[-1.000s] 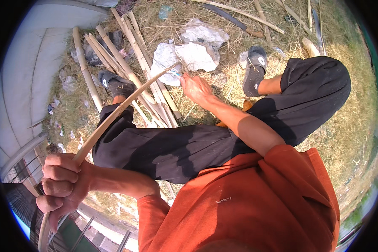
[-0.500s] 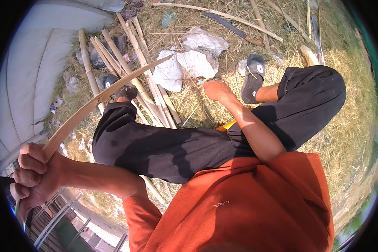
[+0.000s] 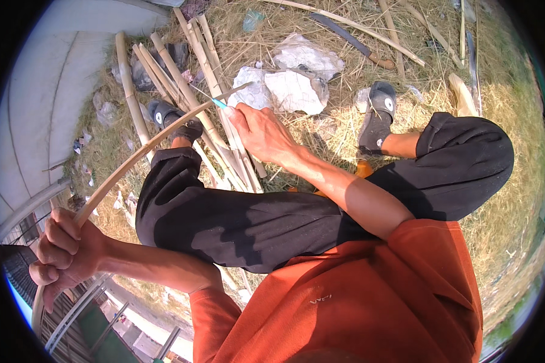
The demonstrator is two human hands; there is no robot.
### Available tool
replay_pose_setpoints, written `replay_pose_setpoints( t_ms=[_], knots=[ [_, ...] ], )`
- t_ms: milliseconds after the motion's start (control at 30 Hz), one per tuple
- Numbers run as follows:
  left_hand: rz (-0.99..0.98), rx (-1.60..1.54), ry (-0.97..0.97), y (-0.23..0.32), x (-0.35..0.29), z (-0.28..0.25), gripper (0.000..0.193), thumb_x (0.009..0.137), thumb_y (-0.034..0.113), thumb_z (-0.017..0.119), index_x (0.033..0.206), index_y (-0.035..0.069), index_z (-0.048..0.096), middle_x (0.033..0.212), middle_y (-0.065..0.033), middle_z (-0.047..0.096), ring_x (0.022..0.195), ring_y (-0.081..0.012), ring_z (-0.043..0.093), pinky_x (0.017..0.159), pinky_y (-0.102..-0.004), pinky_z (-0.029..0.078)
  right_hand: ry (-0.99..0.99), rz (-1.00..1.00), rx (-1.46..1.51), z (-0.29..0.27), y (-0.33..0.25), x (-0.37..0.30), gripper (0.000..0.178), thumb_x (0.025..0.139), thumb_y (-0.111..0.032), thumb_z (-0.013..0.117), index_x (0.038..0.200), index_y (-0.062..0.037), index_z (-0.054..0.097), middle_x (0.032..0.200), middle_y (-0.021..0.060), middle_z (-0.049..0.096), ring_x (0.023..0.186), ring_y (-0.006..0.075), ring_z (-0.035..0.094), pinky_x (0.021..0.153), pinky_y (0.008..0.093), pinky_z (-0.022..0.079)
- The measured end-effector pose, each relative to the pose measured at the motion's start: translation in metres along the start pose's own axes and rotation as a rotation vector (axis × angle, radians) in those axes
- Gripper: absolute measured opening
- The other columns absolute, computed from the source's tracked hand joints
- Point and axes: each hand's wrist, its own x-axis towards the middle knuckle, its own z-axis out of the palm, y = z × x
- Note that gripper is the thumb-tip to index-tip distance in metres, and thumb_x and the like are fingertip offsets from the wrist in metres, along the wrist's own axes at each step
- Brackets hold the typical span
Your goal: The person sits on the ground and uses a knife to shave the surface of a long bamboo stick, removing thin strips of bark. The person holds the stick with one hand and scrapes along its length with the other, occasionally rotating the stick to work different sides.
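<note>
Head view: lower left, the left hand curls tight round a long pale strip, which slants up to upper centre! There the right hand pinches a slim blue tool right by it; contact, can't tell. Looks light, stiff yet springy, perhaps splintery: best gripped at that broader lower-left end.

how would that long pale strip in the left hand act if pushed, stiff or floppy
The pale strip is probably springy rather than floppy, since it runs well beyond the left hand without a kink. It looks slender for its length, so likely light. Its narrower far end may flex most.
</note>
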Motion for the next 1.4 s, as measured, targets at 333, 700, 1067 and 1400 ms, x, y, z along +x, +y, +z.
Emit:
replay_pose_setpoints(
  t_ms=[333,700,1067,1400],
  knots=[
    [0.100,-0.103,0.019,-0.013,-0.012,0.030,0.047,0.088,0.050,0.060,0.057,0.016,0.048,0.042,0.0098,0.027,0.035,-0.0018,0.020,0.037,-0.0191,0.014,-0.062,-0.061,-0.159,0.022,-0.013,-0.022,0.032,0.098,-0.028,0.045,0.090,-0.0003,0.058,0.052,0.0208,0.053,0.049,0.0418,0.056,0.047,0.0474,0.044],
    [0.068,-0.072,-0.012,-0.011,-0.006,0.029,0.052,0.087,0.061,0.053,0.061,0.016,0.049,0.042,0.0089,0.027,0.035,-0.0034,0.019,0.038,-0.0211,0.016,0.045,0.000,-0.244,0.034,0.033,-0.006,0.035,0.098,-0.031,0.044,0.088,-0.0006,0.059,0.052,0.0225,0.054,0.051,0.0422,0.058,0.048,0.0484,0.045],
    [0.016,-0.015,0.103,0.008,-0.006,0.017,0.049,0.086,0.058,0.056,0.062,0.016,0.052,0.043,0.0099,0.029,0.036,-0.0027,0.020,0.041,-0.0193,0.018,-0.018,0.090,-0.215,0.037,0.076,0.000,0.035,0.098,-0.032,0.045,0.086,-0.0013,0.057,0.050,0.0213,0.052,0.047,0.0401,0.055,0.048,0.0496,0.043],
    [0.034,-0.008,0.133,0.003,-0.005,0.023,0.045,0.088,0.051,0.057,0.063,0.014,0.056,0.041,0.0117,0.028,0.034,-0.0001,0.022,0.038,-0.0165,0.016,-0.013,0.073,-0.130,0.036,0.093,-0.006,0.036,0.098,-0.030,0.043,0.087,0.0005,0.059,0.051,0.0221,0.053,0.048,0.0399,0.056,0.049,0.0472,0.044]
  ],
)
